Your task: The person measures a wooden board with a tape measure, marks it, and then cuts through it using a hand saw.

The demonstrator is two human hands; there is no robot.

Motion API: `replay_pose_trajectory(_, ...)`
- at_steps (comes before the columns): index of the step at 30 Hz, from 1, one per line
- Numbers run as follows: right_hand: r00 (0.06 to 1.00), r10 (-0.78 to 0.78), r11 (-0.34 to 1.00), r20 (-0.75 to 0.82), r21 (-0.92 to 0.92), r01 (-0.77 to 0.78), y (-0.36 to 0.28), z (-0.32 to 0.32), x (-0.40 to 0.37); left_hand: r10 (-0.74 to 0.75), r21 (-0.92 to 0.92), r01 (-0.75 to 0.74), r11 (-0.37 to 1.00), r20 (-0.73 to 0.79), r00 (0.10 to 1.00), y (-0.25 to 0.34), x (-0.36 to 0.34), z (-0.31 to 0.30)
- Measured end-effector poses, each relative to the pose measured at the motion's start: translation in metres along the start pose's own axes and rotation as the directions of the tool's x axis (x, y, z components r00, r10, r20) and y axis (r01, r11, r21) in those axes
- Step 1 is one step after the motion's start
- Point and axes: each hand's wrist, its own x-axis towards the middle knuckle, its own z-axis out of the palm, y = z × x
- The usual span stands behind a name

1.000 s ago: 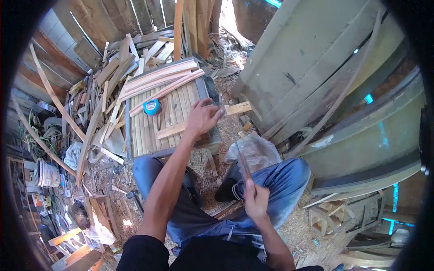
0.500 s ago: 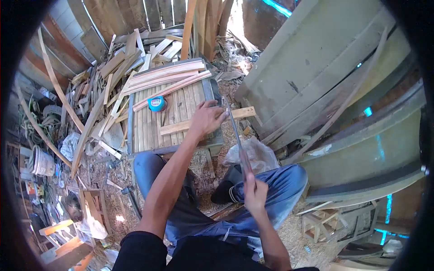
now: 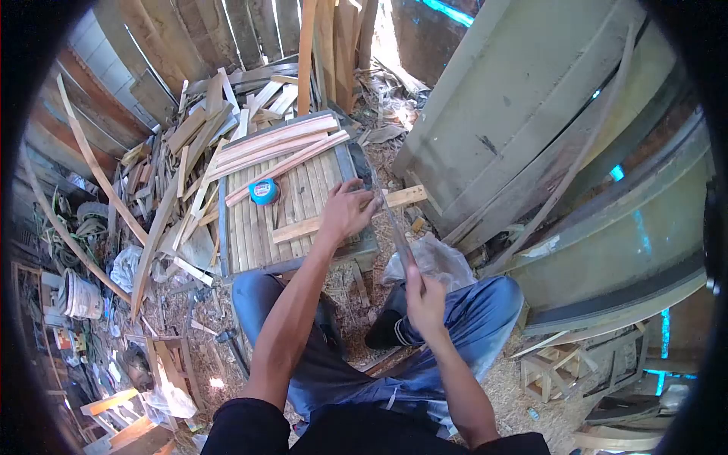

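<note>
— Over at the far left, on the littered ground, we see a white bucket (image 3: 80, 296). What does it hold?

— We cannot tell; it is too small at the edge of our view. Nearer, a crumpled clear plastic bag (image 3: 440, 254) lies on the sawdust just beside our right knee, and its contents are too blurred to name.

— And the little wooden crate (image 3: 547, 370) at lower right?

— It has open slats and stands on the sawdust. We cannot read its inside either.

— Where is the wooden strip (image 3: 299, 227)?

— It lies crosswise on the near end of our slatted bench (image 3: 250, 235), with its right end jutting past the bench edge. Our left hand (image 3: 345, 212) sits on top of it, fingers bent down over it, pinning it to the slats.

— And the saw (image 3: 394, 227)?

— Our right hand (image 3: 425, 299) is closed around its handle, above our right thigh. The blade runs up and away from that hand and meets the strip just right of our left fingertips, at the bench edge.

— What else is on the bench?

— A blue tape measure (image 3: 263, 191) lies beyond the strip, apart from our left hand. Long pale battens (image 3: 280, 140) are laid slantwise across the far end.
</note>
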Motion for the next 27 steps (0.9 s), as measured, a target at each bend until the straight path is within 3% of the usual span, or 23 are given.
replay_pose_trajectory(3, 0.999, 0.037, 0.999, 0.038, 0.019, -0.038, -0.013, -0.004, -0.002, -0.012, -0.033, 0.011, 0.999, -0.039, 0.999, -0.001, -0.002, -0.002)
replay_pose_trajectory(4, 0.999, -0.037, 0.999, -0.011, 0.016, 0.037, -0.015, -0.012, -0.018, -0.018, -0.019, 0.018, 1.0, -0.01, 1.0, 0.001, -0.001, -0.005)
replay_pose_trajectory(9, 0.998, 0.044, 0.993, 0.044, 0.105, -0.049, 0.027, -0.035, -0.083, -0.034, -0.029, 0.035, 0.999, 0.039, 0.999, -0.001, -0.003, -0.001)
replay_pose_trajectory(12, 0.996, -0.076, 0.997, -0.036, -0.034, 0.074, -0.007, -0.01, -0.025, 0.024, -0.018, -0.024, 1.0, -0.001, 1.0, -0.002, 0.0, 0.003)
replay_pose_trajectory(15, 0.998, -0.055, 0.998, -0.001, 0.007, 0.055, -0.008, -0.003, -0.007, 0.004, -0.039, -0.005, 0.999, -0.025, 1.0, -0.001, -0.001, -0.003)
replay_pose_trajectory(17, 0.999, -0.038, 0.998, -0.02, 0.041, 0.039, -0.002, -0.007, -0.022, 0.029, -0.01, -0.028, 1.0, 0.073, 0.997, 0.006, -0.006, -0.004)
replay_pose_trajectory(19, 0.991, 0.126, 0.982, 0.034, 0.138, -0.13, 0.001, -0.012, -0.035, 0.028, -0.022, -0.026, 0.999, 0.091, 0.995, 0.011, -0.008, -0.003)
replay_pose_trajectory(25, 0.999, -0.009, 0.999, -0.045, 0.045, 0.011, 0.002, 0.007, -0.012, -0.001, -0.02, 0.002, 1.0, 0.065, 0.998, 0.016, -0.012, -0.003)
replay_pose_trajectory(27, 0.984, 0.178, 0.944, 0.02, 0.28, -0.177, 0.004, 0.003, -0.006, 0.066, -0.047, -0.067, 0.997, -0.017, 0.998, 0.013, -0.016, -0.002)
